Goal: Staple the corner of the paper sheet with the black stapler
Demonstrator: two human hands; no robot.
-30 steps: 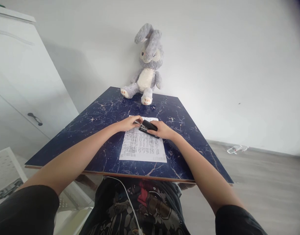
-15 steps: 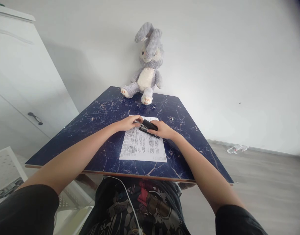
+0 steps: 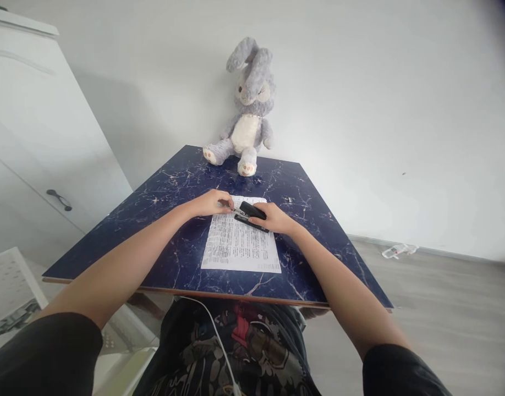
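Note:
My right hand is wrapped around the rear of a black stapler. The stapler's black top is lifted from its base, and a bit of silver metal shows between them. Just left of the stapler's front end, my left hand has its thumb and fingertips pinched together. What lies between those fingertips is too small to make out. Beneath the stapler and both hands a printed sheet of paper lies flat, its upper left corner hidden by my left hand.
The dark blue marbled table carries a grey plush rabbit at its far edge, against the wall. A white cabinet stands at left. A white cable hangs over my shirt. On the floor at right lies a clear plastic item.
My left hand has shifted slightly left and away from the stapler's front. My right hand, the stapler and the paper stay in place.

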